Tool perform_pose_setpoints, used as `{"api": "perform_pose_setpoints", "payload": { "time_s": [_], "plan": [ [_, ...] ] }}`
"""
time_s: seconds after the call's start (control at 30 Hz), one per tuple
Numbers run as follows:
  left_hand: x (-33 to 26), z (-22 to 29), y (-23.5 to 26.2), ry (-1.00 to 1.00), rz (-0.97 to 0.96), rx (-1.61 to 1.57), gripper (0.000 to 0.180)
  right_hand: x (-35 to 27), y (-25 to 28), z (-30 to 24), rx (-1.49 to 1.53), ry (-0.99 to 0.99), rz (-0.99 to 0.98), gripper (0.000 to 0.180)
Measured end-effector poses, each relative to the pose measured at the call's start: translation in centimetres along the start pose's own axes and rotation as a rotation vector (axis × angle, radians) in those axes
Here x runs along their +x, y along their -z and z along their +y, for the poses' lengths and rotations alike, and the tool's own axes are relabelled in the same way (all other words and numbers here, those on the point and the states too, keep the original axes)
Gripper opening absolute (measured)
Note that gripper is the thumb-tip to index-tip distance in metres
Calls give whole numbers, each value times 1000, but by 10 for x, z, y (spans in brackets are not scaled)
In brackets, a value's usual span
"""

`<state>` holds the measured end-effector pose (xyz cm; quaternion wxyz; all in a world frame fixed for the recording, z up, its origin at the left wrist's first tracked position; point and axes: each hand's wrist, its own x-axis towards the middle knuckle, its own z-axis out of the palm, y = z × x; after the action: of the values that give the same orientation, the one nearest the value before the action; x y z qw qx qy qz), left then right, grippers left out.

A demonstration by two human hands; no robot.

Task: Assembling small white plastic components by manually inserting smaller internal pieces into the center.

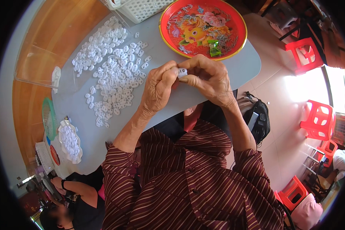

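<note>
Both hands meet above the grey table (234, 69), just below a round red tray. My left hand (159, 90) and my right hand (209, 78) pinch one small white plastic piece (182, 72) between their fingertips. A wide scatter of similar white plastic pieces (113, 71) lies on the table to the left of my left hand. The red tray (168, 15), painted with flowers and a fish, holds many thin small metal pins (226, 38) and a green scrap (214, 48).
A white perforated basket (142, 7) stands at the table's far edge. A clear plastic box (38, 65) sits at the left, a white dish of pieces (69, 141) near the table's left end. Another person (76, 199) sits lower left. Red plastic stools (304, 53) stand on the floor at right.
</note>
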<state>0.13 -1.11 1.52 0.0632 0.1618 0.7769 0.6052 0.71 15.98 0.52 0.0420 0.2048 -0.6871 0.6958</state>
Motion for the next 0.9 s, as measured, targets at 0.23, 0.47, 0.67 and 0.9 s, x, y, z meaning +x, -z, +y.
{"api": "perform_pose_setpoints", "payload": {
  "time_s": [0.23, 0.47, 0.67, 0.9],
  "plan": [
    [-3, -7, -3, -71, 5, -84, 27, -2, 0, -1, 21, -76, 24, 18],
    [-1, -9, -17, -28, -37, -355, 22, 32, 13, -22, -24, -21, 230, 18],
    [-6, -14, -14, -9, -98, -331, 21, 169, 18, -62, -342, 259, 282, 17],
    [-7, -14, -13, 45, -114, -363, 22, 153, -20, -8, -658, 254, -129, 15]
  ]
}}
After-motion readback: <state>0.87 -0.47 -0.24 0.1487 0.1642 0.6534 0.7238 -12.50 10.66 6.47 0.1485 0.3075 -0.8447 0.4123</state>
